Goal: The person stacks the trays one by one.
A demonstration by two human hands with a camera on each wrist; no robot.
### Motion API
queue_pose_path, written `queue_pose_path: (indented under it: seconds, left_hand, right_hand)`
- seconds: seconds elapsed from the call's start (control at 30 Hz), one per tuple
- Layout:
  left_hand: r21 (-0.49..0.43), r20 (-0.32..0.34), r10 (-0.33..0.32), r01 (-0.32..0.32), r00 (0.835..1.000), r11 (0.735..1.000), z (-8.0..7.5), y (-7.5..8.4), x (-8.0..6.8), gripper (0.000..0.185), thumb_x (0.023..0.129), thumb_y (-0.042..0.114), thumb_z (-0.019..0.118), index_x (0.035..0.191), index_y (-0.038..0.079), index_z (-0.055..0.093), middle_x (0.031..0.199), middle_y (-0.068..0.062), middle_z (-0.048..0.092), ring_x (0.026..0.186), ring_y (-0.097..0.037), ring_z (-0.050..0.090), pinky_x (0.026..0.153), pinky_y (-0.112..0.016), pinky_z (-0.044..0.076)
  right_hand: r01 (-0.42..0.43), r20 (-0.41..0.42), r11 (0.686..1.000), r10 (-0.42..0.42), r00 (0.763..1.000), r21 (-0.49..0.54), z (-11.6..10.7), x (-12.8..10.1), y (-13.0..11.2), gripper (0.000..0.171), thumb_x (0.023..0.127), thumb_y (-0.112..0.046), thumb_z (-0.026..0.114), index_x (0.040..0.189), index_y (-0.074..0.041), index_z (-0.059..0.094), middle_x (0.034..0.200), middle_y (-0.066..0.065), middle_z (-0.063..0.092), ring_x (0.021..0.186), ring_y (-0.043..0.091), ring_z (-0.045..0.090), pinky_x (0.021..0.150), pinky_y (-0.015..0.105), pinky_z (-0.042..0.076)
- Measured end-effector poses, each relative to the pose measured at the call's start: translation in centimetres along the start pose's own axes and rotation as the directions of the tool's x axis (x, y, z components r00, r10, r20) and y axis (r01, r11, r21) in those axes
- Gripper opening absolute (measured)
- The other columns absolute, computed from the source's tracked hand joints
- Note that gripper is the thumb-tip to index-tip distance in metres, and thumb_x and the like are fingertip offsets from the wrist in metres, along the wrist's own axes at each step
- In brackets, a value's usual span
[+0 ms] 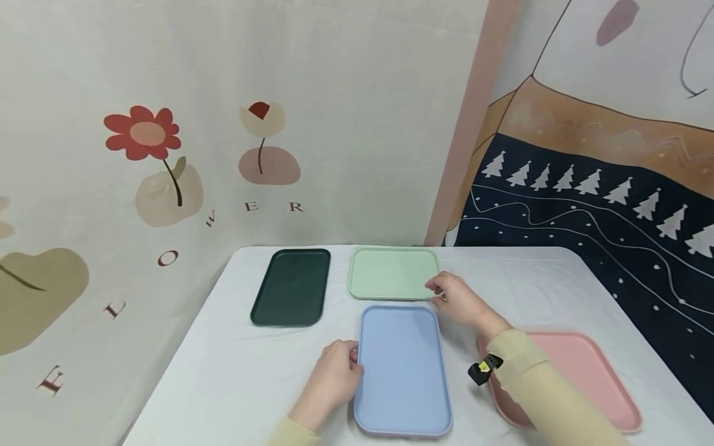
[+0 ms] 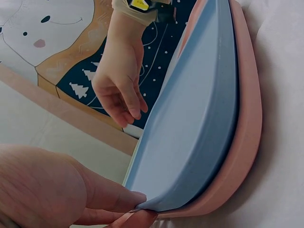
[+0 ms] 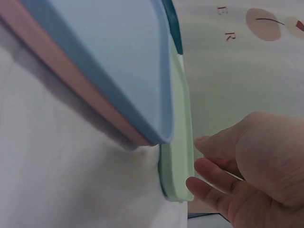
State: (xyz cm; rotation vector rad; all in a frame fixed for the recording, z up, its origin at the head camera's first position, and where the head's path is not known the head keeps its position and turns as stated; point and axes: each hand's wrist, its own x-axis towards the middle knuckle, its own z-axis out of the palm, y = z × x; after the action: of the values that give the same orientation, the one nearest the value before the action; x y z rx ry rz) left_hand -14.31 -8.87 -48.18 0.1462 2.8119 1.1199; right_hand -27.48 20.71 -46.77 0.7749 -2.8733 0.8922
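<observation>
While pinching the blue tray (image 1: 403, 371) with the left hand (image 1: 332, 375), best steady its far corner using the loosely curled, empty right hand (image 1: 458, 298).

Head view: bright, diffuse, even illumination; the white worktop (image 1: 195, 378) carries faint, soft-edged shadows, notably beside the blue tray (image 1: 401, 371). Wrist views: dimmer and greyer, with broader, blurred shadows along the pink tray (image 2: 251, 118). In the right wrist view, the distant lettering (image 3: 230, 36) appears slightly soft.
</observation>
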Motion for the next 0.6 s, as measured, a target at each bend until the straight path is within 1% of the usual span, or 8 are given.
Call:
queue_pose_path:
  seconds: [0.1, 0.33, 0.43, 0.6]
  left_hand:
    - [-0.001, -0.001, 0.005, -0.005, 1.0, 1.0, 0.0, 0.0, 0.1, 0.039, 0.089, -0.001, 0.074, 0.126, -0.013, 0.067, 0.089, -0.001, 0.058, 0.084, -0.016, 0.056, 0.078, -0.038, 0.053]
    - [-0.015, 0.028, -0.021, 0.022, 0.999, 1.0, -0.1, 0.3, 0.0, 0.041, 0.092, 0.001, 0.072, 0.129, -0.015, 0.065, 0.091, -0.001, 0.057, 0.085, -0.016, 0.056, 0.077, -0.038, 0.054]
    - [-0.013, 0.026, -0.025, 0.025, 0.999, 1.0, -0.1, 0.3, 0.0, 0.042, 0.091, 0.0, 0.072, 0.129, -0.015, 0.065, 0.091, -0.002, 0.057, 0.085, -0.016, 0.056, 0.079, -0.039, 0.055]
    - [-0.01, 0.023, -0.026, 0.026, 0.999, 1.0, 0.1, 0.2, 0.0, 0.042, 0.091, 0.001, 0.072, 0.129, -0.015, 0.065, 0.09, -0.001, 0.056, 0.085, -0.016, 0.055, 0.078, -0.038, 0.054]
  right_hand:
    - [0.012, 0.019, 1.0, -0.011, 1.0, -0.025, 0.2, 0.2, 0.4, 0.029, 0.092, 0.011, 0.071, 0.12, 0.01, 0.07, 0.112, 0.018, 0.068, 0.103, 0.032, 0.068, 0.09, 0.045, 0.059]
    - [0.098, 0.053, 0.991, -0.093, 0.994, -0.095, 1.2, 0.5, 0.8, 0.025, 0.092, 0.01, 0.073, 0.116, 0.011, 0.071, 0.108, 0.018, 0.068, 0.103, 0.034, 0.069, 0.09, 0.047, 0.059]
    - [0.098, 0.081, 0.988, -0.088, 0.993, -0.122, 1.7, 0.6, 0.8, 0.022, 0.093, 0.01, 0.072, 0.115, 0.009, 0.072, 0.107, 0.014, 0.067, 0.104, 0.032, 0.069, 0.091, 0.045, 0.059]
    - [0.072, 0.112, 0.985, -0.055, 0.992, -0.156, 2.2, 0.9, 0.7, 0.021, 0.094, 0.01, 0.071, 0.114, 0.006, 0.074, 0.105, 0.009, 0.067, 0.105, 0.029, 0.069, 0.092, 0.04, 0.058]
